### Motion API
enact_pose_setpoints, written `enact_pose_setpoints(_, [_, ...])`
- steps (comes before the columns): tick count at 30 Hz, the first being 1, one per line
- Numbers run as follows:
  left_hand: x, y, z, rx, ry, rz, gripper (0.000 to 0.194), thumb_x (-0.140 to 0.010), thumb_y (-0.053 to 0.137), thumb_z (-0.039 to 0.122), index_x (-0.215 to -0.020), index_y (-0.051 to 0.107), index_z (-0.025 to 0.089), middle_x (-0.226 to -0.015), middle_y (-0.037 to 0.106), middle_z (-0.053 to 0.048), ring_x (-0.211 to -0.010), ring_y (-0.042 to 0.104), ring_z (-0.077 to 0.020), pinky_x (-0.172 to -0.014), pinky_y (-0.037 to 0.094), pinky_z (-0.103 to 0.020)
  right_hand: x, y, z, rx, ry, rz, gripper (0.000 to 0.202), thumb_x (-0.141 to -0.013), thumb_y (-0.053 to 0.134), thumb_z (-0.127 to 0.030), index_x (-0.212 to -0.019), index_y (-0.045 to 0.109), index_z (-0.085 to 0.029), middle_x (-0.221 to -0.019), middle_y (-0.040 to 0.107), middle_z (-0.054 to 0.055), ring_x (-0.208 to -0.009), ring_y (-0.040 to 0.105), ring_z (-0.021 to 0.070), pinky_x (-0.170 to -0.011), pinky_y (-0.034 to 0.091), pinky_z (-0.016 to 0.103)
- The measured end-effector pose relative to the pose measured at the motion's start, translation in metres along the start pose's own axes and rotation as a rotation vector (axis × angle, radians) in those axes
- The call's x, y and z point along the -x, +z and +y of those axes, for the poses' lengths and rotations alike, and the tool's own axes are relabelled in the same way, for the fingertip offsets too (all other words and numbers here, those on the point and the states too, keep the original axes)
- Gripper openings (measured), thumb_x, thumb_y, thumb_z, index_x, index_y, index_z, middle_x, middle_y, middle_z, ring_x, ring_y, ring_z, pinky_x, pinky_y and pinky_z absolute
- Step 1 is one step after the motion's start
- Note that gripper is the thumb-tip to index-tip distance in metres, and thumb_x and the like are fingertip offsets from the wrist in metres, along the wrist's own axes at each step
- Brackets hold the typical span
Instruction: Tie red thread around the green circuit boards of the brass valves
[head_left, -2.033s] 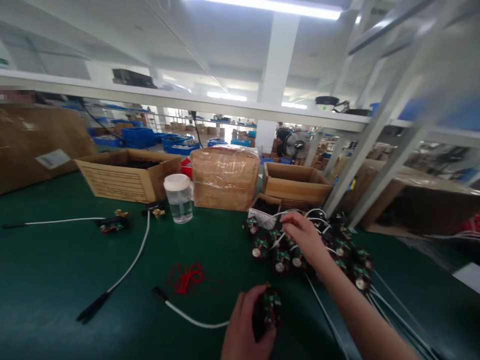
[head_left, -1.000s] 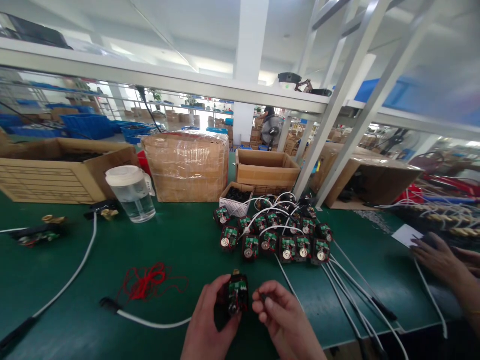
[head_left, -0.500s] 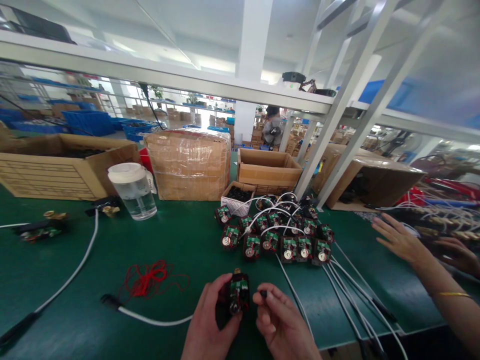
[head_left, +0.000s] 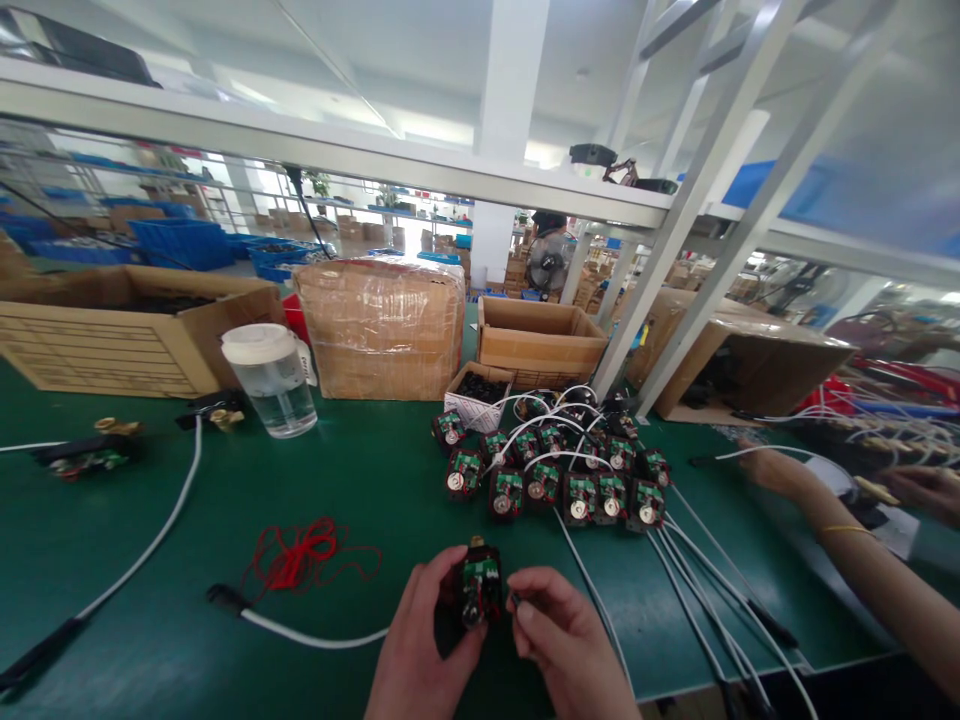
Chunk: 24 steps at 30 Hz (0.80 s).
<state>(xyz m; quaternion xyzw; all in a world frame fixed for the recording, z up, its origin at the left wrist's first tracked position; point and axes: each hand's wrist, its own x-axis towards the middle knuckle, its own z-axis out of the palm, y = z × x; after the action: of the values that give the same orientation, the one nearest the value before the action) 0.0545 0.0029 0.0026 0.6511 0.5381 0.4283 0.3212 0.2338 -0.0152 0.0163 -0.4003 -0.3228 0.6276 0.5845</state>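
Observation:
My left hand (head_left: 424, 640) is closed around a small black valve controller with a green circuit board (head_left: 480, 585), holding it upright with its board side toward me. A white cable (head_left: 315, 638) runs left from behind that hand to a black end. Just right of the unit, my right hand (head_left: 562, 630) pinches a small black part (head_left: 515, 600) between thumb and fingers; its exact kind is hard to make out. Beyond both hands stand several similar circuit-board units (head_left: 541, 482) in rows, with white cables looping over them.
A tangle of red wire (head_left: 296, 555) lies left. Behind are a water cup (head_left: 271, 385), a small box of black parts (head_left: 476, 398), cardboard boxes (head_left: 382, 335) and a shelf post (head_left: 675, 240). A co-worker's arms (head_left: 840, 530) reach in at right, near white cables (head_left: 720, 610).
My right hand has turned its fingers inward and brought the small black part closer to the unit. The co-worker's hand has moved back among the cables. My left hand stays nearly still.

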Motion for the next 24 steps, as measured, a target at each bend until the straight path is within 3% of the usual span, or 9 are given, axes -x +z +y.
enact_pose_setpoints(5, [-0.001, 0.000, 0.000, 0.008, -0.002, -0.001, 0.053, -0.079, 0.065, 0.020, -0.130, 0.057, 0.026, -0.117, 0.070, -0.007, -0.105, 0.070, -0.0246, -0.094, 0.059, -0.043, 0.000, -0.008, 0.005, 0.185, -0.056, -0.040, 0.034, -0.080, 0.084, -0.043, -0.105, 0.073, -0.023, -0.085, 0.064, 0.000, -0.058, 0.060, 0.0103, -0.054, 0.043, 0.023])
enact_pose_setpoints(8, [-0.001, 0.000, 0.000, 0.021, -0.007, -0.013, 0.053, -0.079, 0.064, 0.019, -0.131, 0.055, 0.027, -0.118, 0.069, -0.007, -0.106, 0.069, -0.0244, -0.095, 0.058, -0.043, -0.001, -0.007, 0.003, 0.278, -0.061, -0.044, 0.032, -0.084, 0.079, -0.047, -0.101, 0.072, -0.020, -0.078, 0.063, 0.000, -0.056, 0.061, 0.0108, -0.053, 0.042, 0.022])
enact_pose_setpoints(11, [-0.001, 0.000, 0.001, 0.027, -0.017, -0.021, 0.053, -0.079, 0.065, 0.019, -0.131, 0.055, 0.026, -0.118, 0.068, -0.007, -0.105, 0.069, -0.0245, -0.094, 0.058, -0.043, 0.000, 0.001, 0.000, 0.317, -0.038, -0.012, 0.040, -0.082, 0.077, -0.055, -0.094, 0.067, -0.018, -0.072, 0.065, 0.000, -0.051, 0.064, 0.0127, -0.046, 0.037, 0.020])
enact_pose_setpoints(15, [-0.003, 0.001, 0.002, 0.038, -0.025, -0.028, 0.053, -0.080, 0.065, 0.019, -0.131, 0.055, 0.026, -0.117, 0.067, -0.007, -0.105, 0.068, -0.0244, -0.095, 0.057, -0.044, 0.001, 0.009, -0.002, 0.358, -0.010, 0.065, 0.050, -0.077, 0.077, -0.064, -0.088, 0.059, -0.019, -0.081, 0.071, 0.005, -0.042, 0.062, 0.0134, -0.038, 0.031, 0.019])
enact_pose_setpoints(20, [-0.002, 0.000, 0.006, 0.064, -0.020, -0.011, 0.053, -0.078, 0.065, 0.018, -0.130, 0.057, 0.026, -0.115, 0.068, -0.007, -0.103, 0.069, -0.0242, -0.093, 0.058, -0.042, 0.000, 0.007, -0.001, 0.519, -0.086, 0.055, 0.034, -0.084, 0.073, -0.051, -0.081, 0.063, -0.019, -0.071, 0.065, 0.001, -0.054, 0.060, 0.0138, -0.052, 0.043, 0.023])
enact_pose_setpoints(24, [-0.001, 0.000, 0.007, 0.092, -0.045, 0.002, 0.053, -0.077, 0.067, 0.018, -0.128, 0.058, 0.027, -0.116, 0.069, -0.005, -0.103, 0.069, -0.0235, -0.093, 0.057, -0.041, 0.001, 0.011, 0.002, 0.646, -0.172, 0.115, 0.023, -0.083, 0.072, -0.039, -0.075, 0.066, -0.019, -0.068, 0.061, 0.000, -0.063, 0.057, 0.0159, -0.059, 0.042, 0.024])
